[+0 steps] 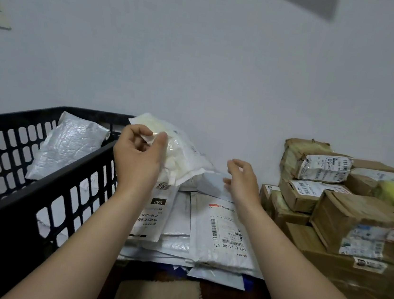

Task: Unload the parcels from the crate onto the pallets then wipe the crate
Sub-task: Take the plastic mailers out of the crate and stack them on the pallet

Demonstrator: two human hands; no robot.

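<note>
You are partway through the unloading. A pile of flat mailers (218,234) already lies at 12 o'clock, and stacked cardboard boxes (346,217) stand beside it at 3 o'clock. Little of what carries them shows, so I cannot tell whether it is a pallet.

The black crate (37,189) at 9 o'clock is not empty. A silver padded parcel (67,143) leans against its far wall. Pale shapes show through the slots lower down, probably more parcels, though I cannot count them. Wiping has not begun, and no cloth is in sight.

Your left hand (138,157) is raised just past the crate's right edge, pinching the top corner of a white bag parcel (185,157) between thumb and fingers. The bag hangs above the back of the pile, its lower end close to the mailers or touching them. Your right hand (241,182) hovers at 2 o'clock above the pile, fingers loosely spread and holding nothing.
</note>
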